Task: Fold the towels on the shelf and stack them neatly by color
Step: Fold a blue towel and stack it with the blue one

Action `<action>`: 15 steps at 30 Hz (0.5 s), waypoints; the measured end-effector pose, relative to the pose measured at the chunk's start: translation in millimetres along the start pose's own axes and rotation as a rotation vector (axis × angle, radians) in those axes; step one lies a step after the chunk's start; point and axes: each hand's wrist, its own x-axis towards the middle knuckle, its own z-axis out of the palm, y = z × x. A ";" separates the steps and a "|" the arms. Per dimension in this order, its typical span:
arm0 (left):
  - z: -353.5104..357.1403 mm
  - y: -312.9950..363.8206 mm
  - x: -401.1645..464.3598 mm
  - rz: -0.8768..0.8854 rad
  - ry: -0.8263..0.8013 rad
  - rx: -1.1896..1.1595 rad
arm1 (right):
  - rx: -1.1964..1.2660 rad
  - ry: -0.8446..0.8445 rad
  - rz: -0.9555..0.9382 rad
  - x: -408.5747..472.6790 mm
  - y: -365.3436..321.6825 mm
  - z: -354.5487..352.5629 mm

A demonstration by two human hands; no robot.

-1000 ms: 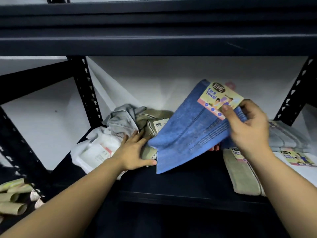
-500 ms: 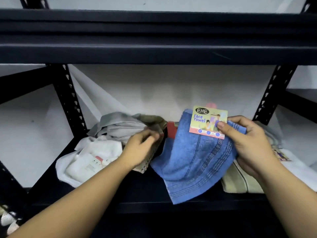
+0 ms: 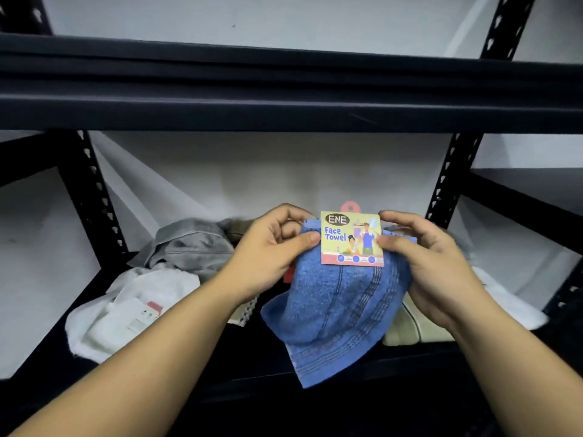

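I hold the blue towel [image 3: 340, 298] up in front of the shelf [image 3: 315, 378], its lower half hanging over the shelf's front edge. My left hand [image 3: 271, 257] pinches the towel's top edge just left of the card label [image 3: 352, 238]; my right hand [image 3: 429, 263] pinches the same edge at the label's right side — each grip is narrow, thumb against fingers, with cloth between.

Relative to the blue towel: a crumpled grey towel [image 3: 189, 247] lies behind and to its left, a white towel [image 3: 126, 310] further left and nearer the shelf front, a beige folded towel [image 3: 413, 332] just beside it on the right, partly hidden by my right wrist. A second white piece [image 3: 504, 298] lies beyond the beige one.

Judged step: squaring the blue towel for its first fold. To do it well, I would slide both pinches outward to the true corners so the top edge draws taut, let the cloth hang flat, then bring edge to edge with the striped borders aligned. The label is stiff — I would keep it outward so it does not bulge inside the fold. Loose pinches risk a skewed crease.
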 end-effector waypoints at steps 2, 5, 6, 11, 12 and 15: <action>1.7 4.3 -0.9 -0.010 0.000 0.033 | 0.071 0.036 0.029 1.3 -4.5 -10.9; 7.5 11.9 -0.3 -0.007 -0.009 0.068 | 0.122 0.030 0.007 -1.7 -14.1 -24.6; 12.1 16.4 -1.0 0.000 -0.010 0.070 | 0.119 0.026 -0.023 -3.5 -18.1 -28.7; 43.5 36.6 -7.9 0.044 -0.063 0.029 | 0.045 -0.027 -0.138 -14.8 -47.5 -51.7; 50.4 40.6 -9.8 0.040 -0.076 0.030 | 0.034 -0.031 -0.143 -16.0 -51.0 -57.8; 70.5 54.5 -17.9 0.048 -0.086 0.050 | 0.016 -0.026 -0.162 -21.0 -53.7 -75.5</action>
